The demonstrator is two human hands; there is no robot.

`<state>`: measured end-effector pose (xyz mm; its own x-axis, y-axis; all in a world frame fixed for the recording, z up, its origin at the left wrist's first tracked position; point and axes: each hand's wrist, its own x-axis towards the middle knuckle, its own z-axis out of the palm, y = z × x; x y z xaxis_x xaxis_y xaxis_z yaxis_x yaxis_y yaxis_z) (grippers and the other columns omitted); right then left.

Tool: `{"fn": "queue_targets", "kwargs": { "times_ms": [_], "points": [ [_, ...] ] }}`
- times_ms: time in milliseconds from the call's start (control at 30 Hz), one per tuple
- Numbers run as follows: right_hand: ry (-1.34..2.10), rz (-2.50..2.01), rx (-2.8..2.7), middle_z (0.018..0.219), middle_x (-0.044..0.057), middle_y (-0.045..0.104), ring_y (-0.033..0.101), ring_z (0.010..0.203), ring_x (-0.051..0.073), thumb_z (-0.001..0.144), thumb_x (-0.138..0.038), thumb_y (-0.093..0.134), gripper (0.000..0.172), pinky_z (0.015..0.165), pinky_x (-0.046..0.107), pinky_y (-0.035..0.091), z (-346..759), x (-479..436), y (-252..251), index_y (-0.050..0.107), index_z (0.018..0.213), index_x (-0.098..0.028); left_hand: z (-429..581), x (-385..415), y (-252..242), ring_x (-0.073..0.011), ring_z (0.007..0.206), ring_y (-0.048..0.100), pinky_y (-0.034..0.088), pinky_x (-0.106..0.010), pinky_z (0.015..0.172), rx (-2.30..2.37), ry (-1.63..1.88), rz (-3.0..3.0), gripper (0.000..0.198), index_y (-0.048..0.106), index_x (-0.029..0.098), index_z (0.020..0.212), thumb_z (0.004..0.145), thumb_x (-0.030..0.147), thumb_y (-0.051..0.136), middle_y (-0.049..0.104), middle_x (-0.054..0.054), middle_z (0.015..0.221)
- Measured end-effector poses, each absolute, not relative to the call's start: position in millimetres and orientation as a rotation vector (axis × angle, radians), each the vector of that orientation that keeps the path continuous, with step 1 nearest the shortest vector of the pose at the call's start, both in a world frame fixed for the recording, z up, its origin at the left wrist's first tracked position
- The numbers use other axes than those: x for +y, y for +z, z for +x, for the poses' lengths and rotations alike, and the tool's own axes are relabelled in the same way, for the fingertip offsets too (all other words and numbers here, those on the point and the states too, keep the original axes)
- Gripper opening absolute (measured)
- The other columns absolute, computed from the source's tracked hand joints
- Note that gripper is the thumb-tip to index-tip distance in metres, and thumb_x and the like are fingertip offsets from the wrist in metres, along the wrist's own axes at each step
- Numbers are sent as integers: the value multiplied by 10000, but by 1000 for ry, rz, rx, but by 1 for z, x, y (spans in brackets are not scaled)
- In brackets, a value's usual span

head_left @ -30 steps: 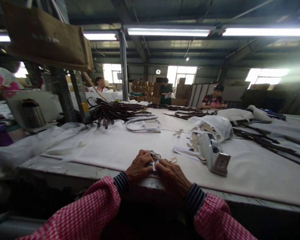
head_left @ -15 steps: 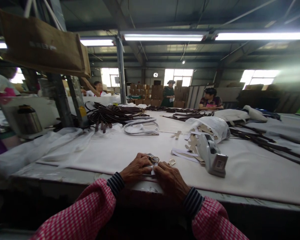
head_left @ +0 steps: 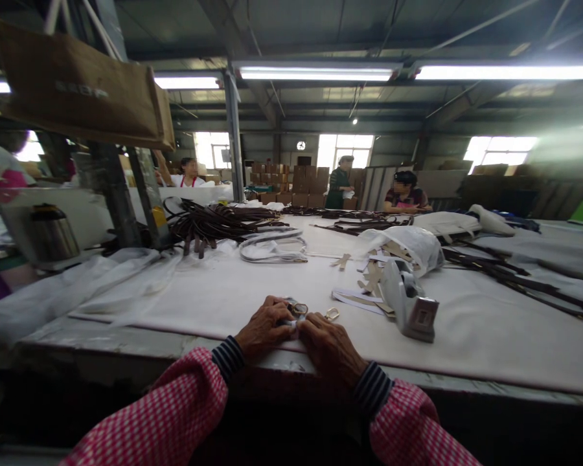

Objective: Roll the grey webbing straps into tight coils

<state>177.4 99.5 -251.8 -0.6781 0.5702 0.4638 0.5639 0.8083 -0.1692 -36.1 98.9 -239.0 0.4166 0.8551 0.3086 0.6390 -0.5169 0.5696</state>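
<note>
Both hands rest at the near edge of the white-covered table (head_left: 466,336), fingertips meeting. Left hand (head_left: 263,329) is curled, fingers bent over a small metal buckle (head_left: 298,309) w/ a bit of white tape or paper under it; right hand (head_left: 329,345) lies flatter, fingertips pressing the same piece from the other side. Grip detail is too small to read: cannot tell if either hand pinches the buckle or only presses it onto the cloth. Buckle sits directly betw. the two sets of fingertips, its ring poking out just beyond them. A second gold ring (head_left: 332,314) lies loose on the cloth just beyond the right fingertips, not touched. Further out on the right-finger side: a grey tape dispenser (head_left: 411,304), near but apart, w/ paper strips (head_left: 364,285) and a white plastic bag (head_left: 412,243) behind it. Well beyond the left fingers: a pile of dark straps (head_left: 214,223) and a loop of white strap (head_left: 272,246). Sleeves are red-white check w/ striped cuffs. Other people (head_left: 405,194) are at the far end of the table, well apart.
</note>
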Motion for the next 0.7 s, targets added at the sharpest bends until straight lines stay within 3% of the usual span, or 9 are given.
{"fn": "queue_targets", "kwargs": {
  "times_ms": [267,400,600,700],
  "points": [
    [202,-820,-2372,952,39,636,607,870,186,929,-76,527,239,762,278,462,199,94,-237,653,1074,-217,-30,100,-250,-286,1129,477,418,-447,995,1335,843,2497,133,645,204,912,946,323,599,640,-77,1053],
    [123,-924,-2052,1013,62,646,621,892,193,953,-143,500,240,790,292,481,253,98,-211,665,1109,-220,-34,111,-269,-297,1072,512,447,-441,870,1387,798,2765,131,624,230,890,959,325,566,646,-74,1032],
    [124,-1344,-1482,1003,89,648,581,829,215,867,-357,584,230,778,346,470,367,126,-182,710,953,-185,-35,121,-262,-283,1032,538,463,-423,860,1474,970,2483,274,623,241,924,996,452,464,633,-58,1009],
    [327,-1422,-1440,835,80,660,584,733,204,823,-440,601,300,629,309,461,394,136,-187,706,794,-161,-31,127,-259,-296,1009,549,481,-436,859,1550,1079,2376,387,620,232,908,988,543,404,640,-68,976]
  ]
}}
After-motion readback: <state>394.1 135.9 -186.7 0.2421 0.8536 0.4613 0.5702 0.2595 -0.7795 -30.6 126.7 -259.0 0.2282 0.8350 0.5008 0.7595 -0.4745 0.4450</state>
